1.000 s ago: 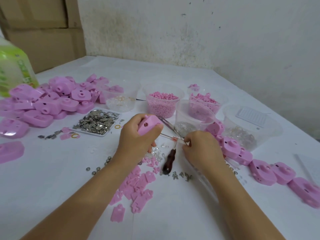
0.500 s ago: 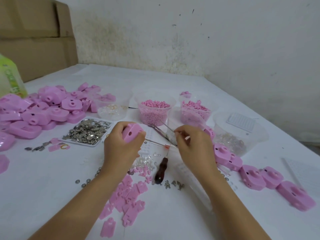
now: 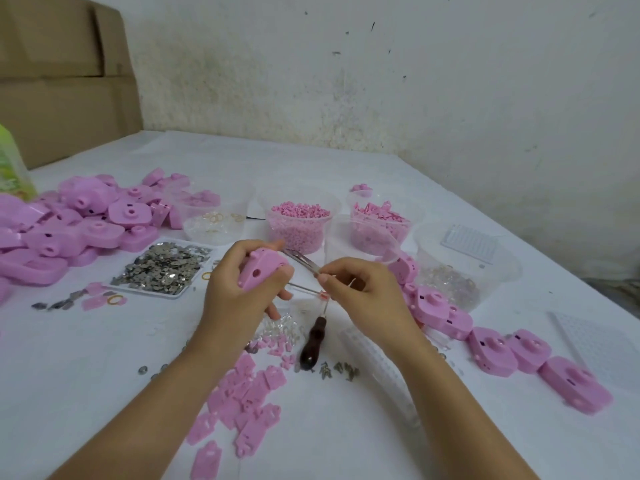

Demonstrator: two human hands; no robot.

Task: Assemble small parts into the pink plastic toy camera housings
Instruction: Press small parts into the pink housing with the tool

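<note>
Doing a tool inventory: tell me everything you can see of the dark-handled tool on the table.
The tool has a dark brown, glossy handle, wood by its look, and a thin metal shaft. It lies flat on the white table between the forearms, with its handle toward the person and its shaft pointing away toward the right hand. No hand touches it.

housing (image 3: pixel 260 271): matt pink plastic | tweezers (image 3: pixel 300 259): shiny metal | awl handle (image 3: pixel 312 342), below tweezers: glossy dark wood
</note>
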